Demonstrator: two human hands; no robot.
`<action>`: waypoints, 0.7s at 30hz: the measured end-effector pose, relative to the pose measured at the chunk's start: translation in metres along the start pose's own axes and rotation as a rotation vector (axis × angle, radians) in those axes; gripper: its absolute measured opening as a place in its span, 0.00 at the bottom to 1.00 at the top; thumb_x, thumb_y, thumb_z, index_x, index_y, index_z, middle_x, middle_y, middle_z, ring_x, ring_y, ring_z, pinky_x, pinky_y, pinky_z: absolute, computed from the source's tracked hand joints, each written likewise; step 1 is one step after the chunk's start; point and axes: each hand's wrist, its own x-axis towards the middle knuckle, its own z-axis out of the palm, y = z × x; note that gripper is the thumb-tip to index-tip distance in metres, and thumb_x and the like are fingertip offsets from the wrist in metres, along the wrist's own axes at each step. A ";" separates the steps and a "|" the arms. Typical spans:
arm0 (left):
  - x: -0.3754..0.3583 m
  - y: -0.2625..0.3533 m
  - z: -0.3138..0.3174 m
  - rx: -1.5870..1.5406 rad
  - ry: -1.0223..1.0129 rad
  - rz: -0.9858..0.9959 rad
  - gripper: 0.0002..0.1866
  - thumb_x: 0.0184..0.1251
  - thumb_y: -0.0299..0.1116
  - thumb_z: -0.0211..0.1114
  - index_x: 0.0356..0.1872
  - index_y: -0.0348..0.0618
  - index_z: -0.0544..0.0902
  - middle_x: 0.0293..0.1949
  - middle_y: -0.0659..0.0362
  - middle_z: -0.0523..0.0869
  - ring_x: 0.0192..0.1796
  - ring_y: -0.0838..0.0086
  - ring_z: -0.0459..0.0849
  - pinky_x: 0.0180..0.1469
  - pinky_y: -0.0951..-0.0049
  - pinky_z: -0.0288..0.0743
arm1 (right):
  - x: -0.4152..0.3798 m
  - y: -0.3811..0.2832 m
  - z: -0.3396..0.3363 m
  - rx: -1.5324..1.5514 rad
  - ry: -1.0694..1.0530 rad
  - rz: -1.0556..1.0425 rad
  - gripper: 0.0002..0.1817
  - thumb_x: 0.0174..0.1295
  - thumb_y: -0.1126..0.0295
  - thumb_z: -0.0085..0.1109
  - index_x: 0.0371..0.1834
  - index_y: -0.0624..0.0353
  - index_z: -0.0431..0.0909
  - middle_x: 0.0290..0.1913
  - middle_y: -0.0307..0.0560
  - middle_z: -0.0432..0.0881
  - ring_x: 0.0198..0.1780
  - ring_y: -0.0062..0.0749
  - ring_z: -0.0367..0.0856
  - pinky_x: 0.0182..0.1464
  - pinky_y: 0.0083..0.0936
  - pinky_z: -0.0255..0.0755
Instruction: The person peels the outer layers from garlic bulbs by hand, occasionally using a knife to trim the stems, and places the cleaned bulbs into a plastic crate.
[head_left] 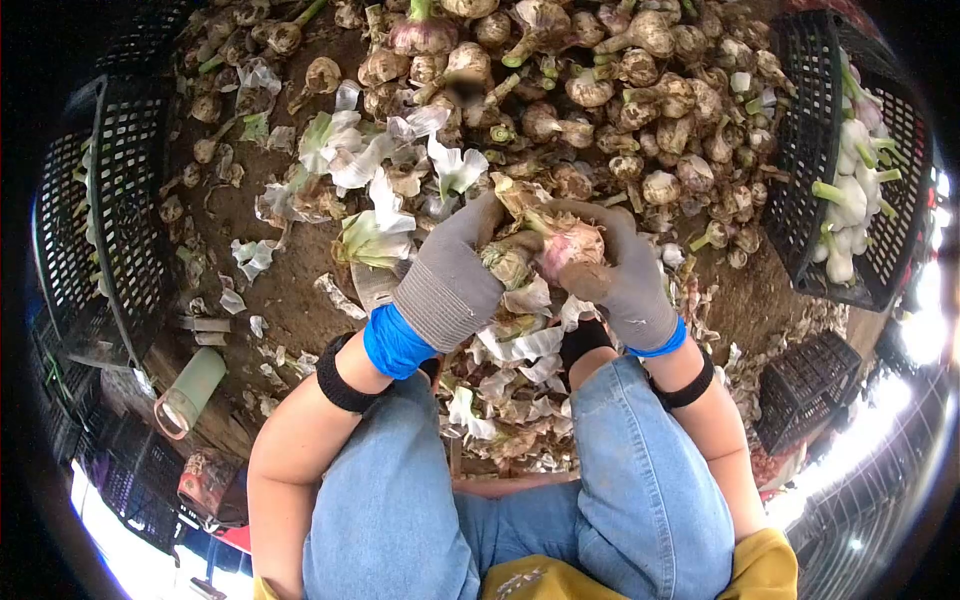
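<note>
Both hands wear grey gloves with blue cuffs and meet in front of my knees. My right hand [615,262] is wrapped round a pinkish garlic bulb [572,248] with torn brown outer skin. My left hand [455,268] is closed on the stem and loose husk [512,258] beside the bulb; its fingertips are partly hidden. Pale peeled skins [345,150] lie beyond my left hand, and more skins [520,345] are scattered below both hands, between my knees.
A large heap of unpeeled garlic [680,110] fills the far side. Black crates stand at the left [125,220] and right [800,150]; the right one holds white bulbs [850,190]. A green cup [190,393] lies at lower left, a smaller crate [808,390] at lower right.
</note>
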 end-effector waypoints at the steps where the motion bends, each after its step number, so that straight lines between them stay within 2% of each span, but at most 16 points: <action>1: 0.000 0.008 -0.003 0.100 -0.031 0.013 0.17 0.60 0.31 0.63 0.50 0.37 0.78 0.42 0.57 0.85 0.45 0.77 0.80 0.49 0.73 0.73 | -0.001 0.002 -0.001 0.251 -0.058 0.131 0.31 0.52 0.52 0.67 0.55 0.60 0.73 0.43 0.47 0.81 0.45 0.31 0.79 0.49 0.26 0.74; 2: 0.000 0.012 -0.007 0.200 -0.061 0.027 0.16 0.60 0.30 0.63 0.49 0.37 0.78 0.42 0.57 0.85 0.45 0.77 0.80 0.49 0.73 0.73 | -0.003 0.004 -0.002 0.504 -0.115 0.261 0.31 0.55 0.49 0.63 0.54 0.60 0.73 0.43 0.47 0.81 0.43 0.32 0.80 0.45 0.26 0.75; 5: 0.007 -0.002 -0.017 0.444 -0.143 0.503 0.21 0.51 0.25 0.69 0.50 0.41 0.78 0.42 0.53 0.81 0.41 0.65 0.81 0.45 0.70 0.75 | 0.005 0.012 -0.001 1.170 -0.383 0.517 0.31 0.61 0.41 0.51 0.51 0.60 0.74 0.40 0.48 0.82 0.35 0.34 0.81 0.35 0.27 0.77; 7: 0.007 0.002 -0.019 0.635 -0.154 0.424 0.23 0.48 0.24 0.68 0.50 0.43 0.79 0.42 0.52 0.80 0.43 0.60 0.81 0.45 0.69 0.75 | 0.023 0.027 -0.006 1.352 -0.693 0.536 0.29 0.64 0.42 0.48 0.45 0.61 0.75 0.38 0.50 0.81 0.29 0.37 0.80 0.30 0.28 0.78; 8: 0.008 0.004 -0.020 0.731 -0.157 0.383 0.24 0.46 0.23 0.67 0.50 0.44 0.79 0.42 0.52 0.80 0.43 0.58 0.81 0.45 0.69 0.75 | 0.021 0.028 -0.006 1.256 -0.504 0.562 0.29 0.64 0.42 0.47 0.45 0.61 0.75 0.38 0.50 0.81 0.29 0.37 0.80 0.30 0.29 0.78; 10: 0.008 -0.018 -0.009 0.557 -0.041 0.385 0.25 0.44 0.21 0.66 0.50 0.44 0.79 0.43 0.53 0.80 0.45 0.57 0.80 0.46 0.68 0.75 | 0.016 0.012 0.003 1.049 -0.133 0.599 0.28 0.66 0.43 0.45 0.44 0.61 0.74 0.37 0.51 0.81 0.30 0.37 0.80 0.30 0.30 0.78; 11: 0.007 -0.027 -0.004 0.469 0.015 0.383 0.26 0.43 0.20 0.65 0.50 0.44 0.79 0.44 0.53 0.80 0.46 0.57 0.80 0.46 0.68 0.75 | 0.020 0.016 0.004 1.070 -0.206 0.506 0.23 0.67 0.49 0.48 0.44 0.61 0.73 0.37 0.49 0.80 0.33 0.35 0.80 0.34 0.31 0.79; 14: 0.007 -0.018 0.003 0.588 0.080 0.469 0.26 0.42 0.21 0.66 0.50 0.44 0.79 0.45 0.53 0.80 0.46 0.57 0.81 0.47 0.68 0.75 | 0.020 0.030 0.023 0.861 0.114 0.392 0.17 0.67 0.58 0.52 0.48 0.61 0.72 0.37 0.45 0.78 0.37 0.31 0.79 0.37 0.29 0.78; 15: 0.007 -0.014 0.003 0.587 0.092 0.464 0.26 0.44 0.21 0.66 0.50 0.43 0.79 0.45 0.53 0.81 0.47 0.58 0.81 0.48 0.68 0.75 | 0.017 0.023 0.024 0.853 0.102 0.301 0.15 0.66 0.63 0.56 0.50 0.61 0.72 0.37 0.43 0.77 0.39 0.29 0.78 0.41 0.28 0.77; 17: 0.007 -0.007 0.003 0.586 0.120 0.455 0.24 0.46 0.21 0.66 0.50 0.42 0.79 0.46 0.53 0.81 0.48 0.60 0.81 0.49 0.68 0.75 | 0.019 0.019 0.017 0.877 0.006 0.293 0.17 0.66 0.61 0.55 0.51 0.61 0.71 0.37 0.43 0.77 0.38 0.29 0.78 0.41 0.28 0.77; 20: 0.009 -0.001 -0.006 0.390 0.090 0.416 0.21 0.53 0.20 0.64 0.51 0.41 0.78 0.47 0.53 0.82 0.49 0.65 0.82 0.50 0.69 0.75 | 0.019 0.013 0.013 1.033 -0.191 0.296 0.19 0.65 0.60 0.56 0.52 0.62 0.71 0.39 0.45 0.78 0.38 0.31 0.78 0.42 0.28 0.78; 21: 0.008 0.000 -0.008 0.305 0.123 0.307 0.16 0.57 0.21 0.63 0.49 0.39 0.80 0.44 0.58 0.83 0.46 0.68 0.82 0.50 0.73 0.76 | 0.018 0.013 0.011 1.098 -0.259 0.303 0.20 0.65 0.59 0.56 0.52 0.62 0.71 0.39 0.45 0.78 0.38 0.32 0.79 0.43 0.29 0.78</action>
